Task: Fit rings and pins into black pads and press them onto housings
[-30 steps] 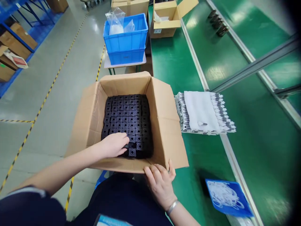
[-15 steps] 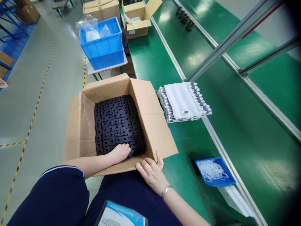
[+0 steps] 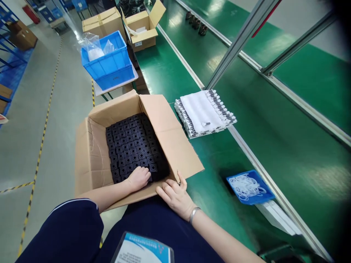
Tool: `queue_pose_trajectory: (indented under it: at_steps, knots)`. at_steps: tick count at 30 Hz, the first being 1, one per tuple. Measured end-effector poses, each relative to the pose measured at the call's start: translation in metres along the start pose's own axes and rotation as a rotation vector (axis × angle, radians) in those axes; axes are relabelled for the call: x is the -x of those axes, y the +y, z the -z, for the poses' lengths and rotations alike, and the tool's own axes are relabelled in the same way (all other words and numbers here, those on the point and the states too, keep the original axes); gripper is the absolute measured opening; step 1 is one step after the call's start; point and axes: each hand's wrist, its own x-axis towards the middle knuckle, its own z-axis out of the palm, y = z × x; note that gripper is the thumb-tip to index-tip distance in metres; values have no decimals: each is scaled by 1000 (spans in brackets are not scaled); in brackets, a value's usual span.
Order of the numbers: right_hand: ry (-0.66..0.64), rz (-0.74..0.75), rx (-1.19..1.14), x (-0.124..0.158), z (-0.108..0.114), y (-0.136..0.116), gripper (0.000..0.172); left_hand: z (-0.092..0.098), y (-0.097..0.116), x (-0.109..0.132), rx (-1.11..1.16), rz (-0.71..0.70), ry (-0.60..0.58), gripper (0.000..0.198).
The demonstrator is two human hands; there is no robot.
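An open cardboard box [image 3: 175, 133] stands before me, with rows of black square parts [image 3: 128, 142] inside, each showing a round hole. My left hand [image 3: 139, 178] reaches into the box at its near side, fingers curled down over the parts; whatever its fingertips hold is hidden. On the near right corner of the box rests my right hand [image 3: 175, 195], a bracelet on its wrist, with its fingers spread over the cardboard edge. Right of the box, a stack of white and grey parts [image 3: 205, 111] lies on the green table with a white sheet on top.
A blue tray [image 3: 251, 187] of white rings sits at the right on the green table [image 3: 211, 193]. Beyond the box are stacked blue crates [image 3: 106, 60] and another open carton [image 3: 145, 34]. A metal post [image 3: 233, 54] rises behind the white stack.
The view has shifted, so the table items appear further left. At my left fingertips, a dark piece that showed before is now hidden. My right hand stays on the box edge.
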Motion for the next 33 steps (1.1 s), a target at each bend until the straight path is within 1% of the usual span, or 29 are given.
queue_pose_trajectory:
  at_steps: [4, 11, 15, 17, 19, 23, 25, 29, 33]
  knots:
    - [0, -10, 11, 0, -1, -1, 23, 1, -4, 2, 9, 44, 9, 20]
    - [-3, -17, 22, -2, 1, -2, 22, 0, -5, 3, 45, -35, 11, 23]
    - [-10, -21, 19, -1, 0, -2, 19, -1, -6, 2, 55, -63, 14, 17]
    - [-2, -17, 9, 0, -1, -1, 21, 0, -9, 3, 52, -40, 26, 15]
    - [7, -12, -2, 1, -2, -1, 23, 3, -12, 4, 48, 14, 49, 15]
    - [7, -16, 3, 3, -3, -1, 24, 13, -16, 1, 61, 113, 105, 27]
    - [8, -17, 13, 3, -3, 0, 24, 21, -16, -3, 82, 123, 136, 32]
    - [7, -18, 32, 1, -1, 0, 22, 33, -22, -23, 136, 165, 216, 21]
    - [10, -21, 37, 1, -2, 1, 24, 33, -32, -53, 177, 218, 253, 19]
